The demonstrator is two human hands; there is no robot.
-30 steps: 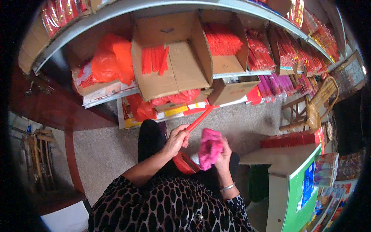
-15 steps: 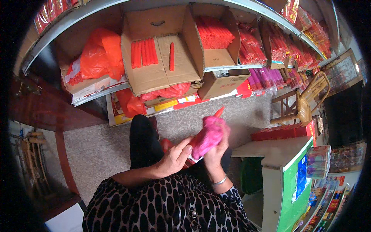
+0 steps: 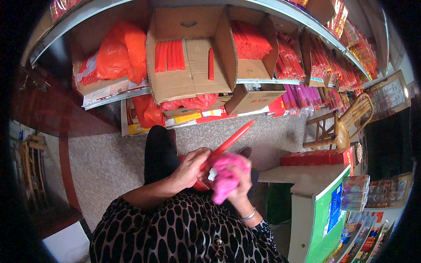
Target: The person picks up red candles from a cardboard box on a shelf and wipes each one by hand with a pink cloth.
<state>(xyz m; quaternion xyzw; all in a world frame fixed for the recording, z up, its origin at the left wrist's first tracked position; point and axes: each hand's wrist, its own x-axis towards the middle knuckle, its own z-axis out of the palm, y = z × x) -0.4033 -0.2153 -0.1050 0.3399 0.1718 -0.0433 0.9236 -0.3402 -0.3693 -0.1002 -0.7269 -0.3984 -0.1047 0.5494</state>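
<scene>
Speckled flooring (image 3: 112, 175) lies below; on my feed the left hand (image 3: 192, 167) grips a red candle (image 3: 232, 139) by its near end, the right hand (image 3: 240, 187) clutches a pink cloth (image 3: 224, 176) beside it (contact blurred). I'd press lightly.

The person's left hand (image 3: 189, 169) grips a red candle (image 3: 233, 138), its tip pointing between one and two o'clock. The right hand (image 3: 240, 187) clutches a crumpled pink cloth (image 3: 226, 175) close to the candle's lower part. Near twelve o'clock, an open cardboard box (image 3: 197, 65) holds a row of candles (image 3: 169, 56), with a single candle (image 3: 211, 64) lying apart at its three o'clock.
</scene>
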